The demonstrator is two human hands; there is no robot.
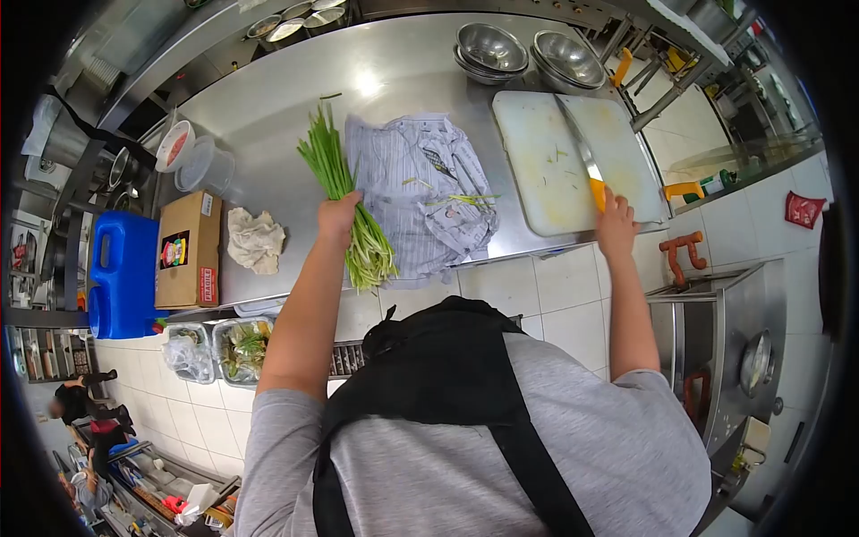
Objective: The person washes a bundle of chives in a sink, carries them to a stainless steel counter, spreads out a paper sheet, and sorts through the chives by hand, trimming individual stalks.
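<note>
One bunch of long green stalks (365, 237) grasped in left hand (338, 217), at crumpled, striped, greyish sheet's (385, 161) left edge | right hand (616, 222) at orange-handled steel knife (583, 152), cannot tell if gripping | knife on rectangular white cutting board (537, 174)

Green stalks (331, 164) are bunched, the knife (583, 149) slanted.

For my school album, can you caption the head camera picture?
Left hand holding green stalks, right hand at the knife on the cutting board.

blue jug (127, 273) beside cardboard box (191, 246) | crumpled cloth (255, 242) near box | steel bowls (491, 50) stacked
</note>
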